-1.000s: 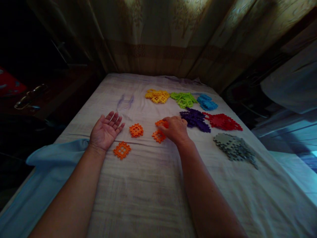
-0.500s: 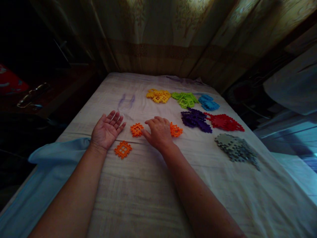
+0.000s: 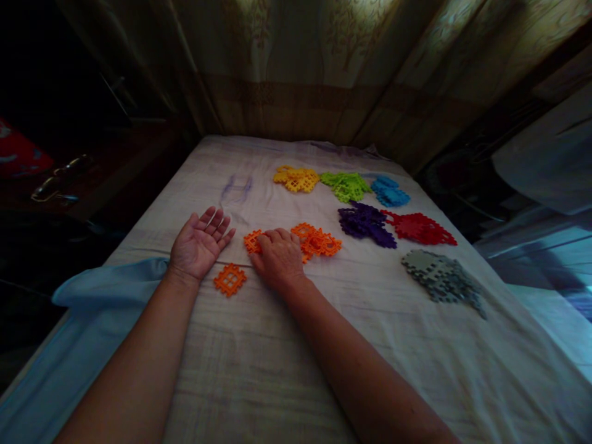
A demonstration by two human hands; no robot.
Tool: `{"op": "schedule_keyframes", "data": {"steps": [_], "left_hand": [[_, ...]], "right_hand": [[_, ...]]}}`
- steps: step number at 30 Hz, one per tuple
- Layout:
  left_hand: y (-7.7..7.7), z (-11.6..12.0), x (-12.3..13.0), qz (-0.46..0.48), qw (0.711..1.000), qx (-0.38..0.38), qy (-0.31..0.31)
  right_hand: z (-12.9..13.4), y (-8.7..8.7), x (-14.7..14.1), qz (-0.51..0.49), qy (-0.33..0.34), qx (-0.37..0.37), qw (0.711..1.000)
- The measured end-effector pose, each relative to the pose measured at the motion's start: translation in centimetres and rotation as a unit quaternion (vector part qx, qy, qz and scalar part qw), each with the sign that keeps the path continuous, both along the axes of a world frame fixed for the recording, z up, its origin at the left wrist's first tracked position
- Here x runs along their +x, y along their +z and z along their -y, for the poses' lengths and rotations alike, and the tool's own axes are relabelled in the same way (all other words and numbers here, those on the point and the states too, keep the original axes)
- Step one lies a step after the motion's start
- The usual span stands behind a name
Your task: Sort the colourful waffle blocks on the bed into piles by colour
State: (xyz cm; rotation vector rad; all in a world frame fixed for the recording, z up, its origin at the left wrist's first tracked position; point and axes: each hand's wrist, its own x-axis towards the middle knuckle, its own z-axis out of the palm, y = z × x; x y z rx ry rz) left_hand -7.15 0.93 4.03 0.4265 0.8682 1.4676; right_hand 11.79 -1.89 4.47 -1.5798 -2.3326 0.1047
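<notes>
My left hand (image 3: 198, 243) rests palm up on the light bedsheet, its fingers apart and nothing in it. Just right of its wrist lies a flat orange lattice square (image 3: 230, 280). My right hand (image 3: 279, 254) is palm down, fingers bent over the right part of another orange piece (image 3: 251, 241); whether the fingertips grip it is hidden. Directly right of that hand is a small pile of orange pieces (image 3: 324, 242).
Farther back lie yellow (image 3: 296, 179), lime green (image 3: 346, 186) and blue (image 3: 390, 192) piles. Purple (image 3: 366, 224), red (image 3: 419, 228) and grey (image 3: 441, 276) piles sit to the right. A light blue cloth (image 3: 102, 314) is under my left forearm.
My right hand has moved left and down from the orange pile onto the orange piece, uncovering more of the pile. My left hand has stayed put.
</notes>
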Motion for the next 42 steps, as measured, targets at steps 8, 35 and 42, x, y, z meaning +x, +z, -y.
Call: {"op": "schedule_keyframes", "data": {"steps": [8,35,42], "left_hand": [[0.3,0.1,0.2,0.017,1.0,-0.015,0.008],[0.5,0.1,0.4,0.024,0.999,-0.019,0.015],[0.5,0.1,0.3,0.024,1.0,-0.015,0.012]], "right_hand": [[-1.4,1.7,3.0,-0.009,-0.051,-0.004,0.999],[-0.7,1.9,1.9,0.028,0.009,-0.054,0.998],[0.1,0.9,0.1,0.038,0.004,-0.061,0.997]]}}
